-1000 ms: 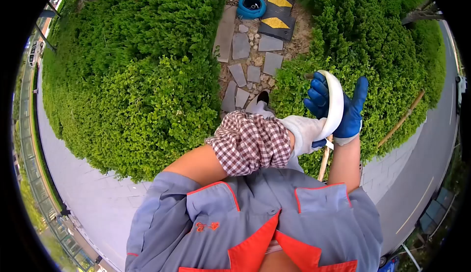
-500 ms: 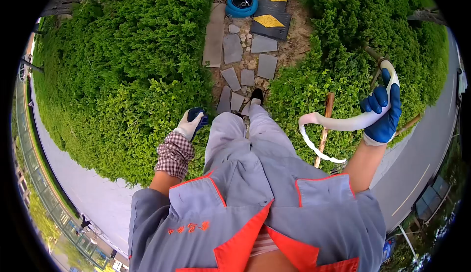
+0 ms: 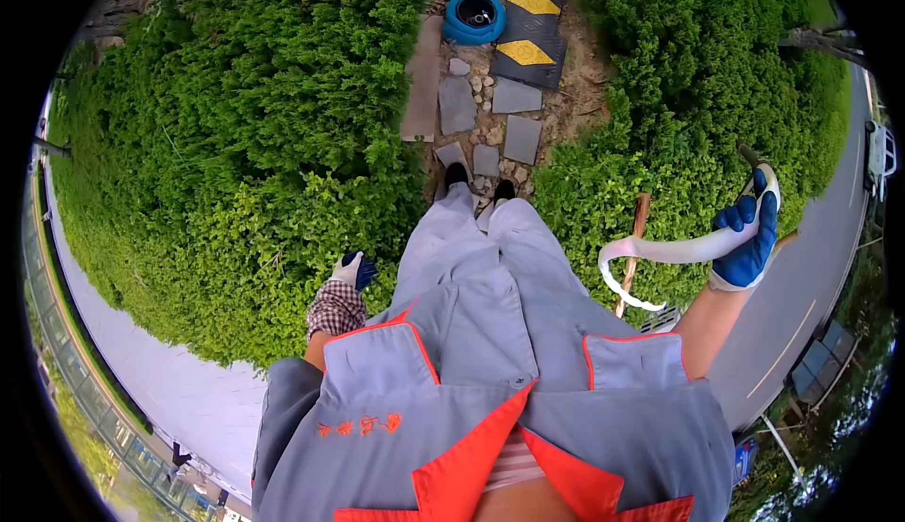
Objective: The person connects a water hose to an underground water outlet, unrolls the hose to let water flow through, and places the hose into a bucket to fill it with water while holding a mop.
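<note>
Right hand (image 3: 745, 239) grips white object (image 3: 686, 250).

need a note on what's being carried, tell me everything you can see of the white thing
The white thing is long, curved and smooth, faintly pink in places, and looks like plastic or rubber. The right hand grips it, with one end curving up beyond the grip. The other bends sharply and narrows into a thin, hooked tail, seen in front of a stick.

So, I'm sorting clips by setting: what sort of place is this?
Outdoors, probably a planted roadside strip: a stone-slab path runs between thick green hedges, with a road beyond the right one.
</note>
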Demonstrator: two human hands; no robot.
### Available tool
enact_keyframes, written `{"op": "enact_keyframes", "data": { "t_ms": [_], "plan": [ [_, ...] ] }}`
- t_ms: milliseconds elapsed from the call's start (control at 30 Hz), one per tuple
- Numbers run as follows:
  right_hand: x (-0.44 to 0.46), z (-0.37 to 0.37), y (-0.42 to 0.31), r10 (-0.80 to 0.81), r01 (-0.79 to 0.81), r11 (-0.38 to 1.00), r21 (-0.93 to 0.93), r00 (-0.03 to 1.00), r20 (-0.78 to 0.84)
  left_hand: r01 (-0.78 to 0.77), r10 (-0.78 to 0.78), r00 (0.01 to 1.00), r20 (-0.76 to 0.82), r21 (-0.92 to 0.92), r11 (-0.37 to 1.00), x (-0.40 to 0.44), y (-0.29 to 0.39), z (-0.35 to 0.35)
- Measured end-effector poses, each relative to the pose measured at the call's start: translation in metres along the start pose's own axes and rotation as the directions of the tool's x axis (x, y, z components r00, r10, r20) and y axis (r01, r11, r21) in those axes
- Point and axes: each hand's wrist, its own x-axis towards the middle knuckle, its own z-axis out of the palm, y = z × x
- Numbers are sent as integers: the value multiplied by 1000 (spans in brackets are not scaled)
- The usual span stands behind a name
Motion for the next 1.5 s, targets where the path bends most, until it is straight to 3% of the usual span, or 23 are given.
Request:
{"op": "enact_keyframes", "data": {
  "t_ms": [67, 200, 400, 467, 533, 633, 733, 867, 900, 1000, 1033, 1133, 1167, 1267, 1500],
  "plan": [
    [1, 15, 8, 3, -3, 1000, -6, 1000, -2, -168, 169, 986, 1, -67, 983, -15, 44, 18],
    [0, 33, 27, 12, -15, 998, -58, 998, -54, -280, 282, 958, 57, -30, 959, -26, 94, 25],
    [-12, 63, 23, -19, 9, 995, -103, 995, -98, -140, 147, 988, 52, -111, 984, -11, 107, 0],
    [-10, 64, 22, -15, 6, 995, -95, 995, -94, -110, 111, 994, 19, -56, 992, -11, 101, -13],
    [-8, 69, 21, -14, 3, 995, -104, 995, -97, 8, 24, 991, 134, -237, 971, 23, 81, -55],
    [-8, 91, 22, -38, 10, 983, -183, 989, -145, 62, -41, 994, 102, -218, 974, 20, 75, -70],
    [-7, 108, 22, -43, 33, 985, -170, 998, -56, 113, -92, 992, 82, -306, 945, 15, 71, -78],
    [-3, 104, 29, -7, -3, 986, -169, 998, -62, 146, -79, 973, 219, -313, 938, 37, 63, -88],
    [-2, 105, 31, -4, -10, 985, -175, 997, -79, 145, -93, 979, 180, -302, 942, 39, 63, -85],
    [-4, 113, 33, -13, -5, 981, -194, 996, -89, 145, -7, 946, 323, -406, 902, 62, 60, -88],
    [-5, 113, 33, -11, -4, 983, -181, 997, -80, 143, -30, 962, 270, -408, 902, 61, 64, -84],
    [-9, 115, 32, -10, -1, 987, -162, 998, -61, -146, 148, 936, 319, -30, 989, 84, 57, -85],
    [-11, 119, 31, -15, 5, 986, -167, 998, -60, 41, 9, 985, 170, -288, 957, 35, 83, -54],
    [-12, 117, 31, -16, 6, 986, -168, 998, -58, 22, -3, 997, 75, -257, 966, 18, 91, -39],
    [-13, 108, 30, 3, -17, 982, -190, 997, -71, 81, -31, 981, 191, -262, 962, 52, 78, -58]
  ]
}}
